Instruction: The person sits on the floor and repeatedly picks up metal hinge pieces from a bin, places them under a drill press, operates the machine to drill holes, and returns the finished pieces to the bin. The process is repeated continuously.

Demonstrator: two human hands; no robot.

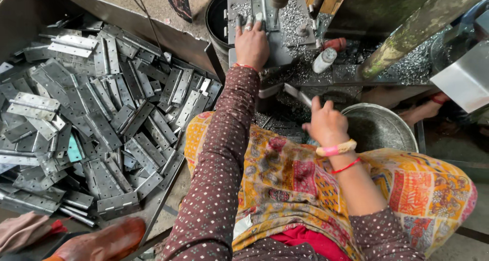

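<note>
Head view: workshop floor, heap of flat grey steel hinges (102, 123) at left. Left hand (251, 44) presses a grey metal hinge plate (257, 11) flat on the drill table, long axis pointing away. Right hand (326, 124), nearer the body, grips a metal lever handle (297, 94).

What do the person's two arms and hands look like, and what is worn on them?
Both arms wear dark maroon sleeves dotted with small pale spots. The left hand has a ring on one finger and a thin red thread at the wrist. The right hand carries a thick yellow-and-pink bangle and a red thread.
</note>
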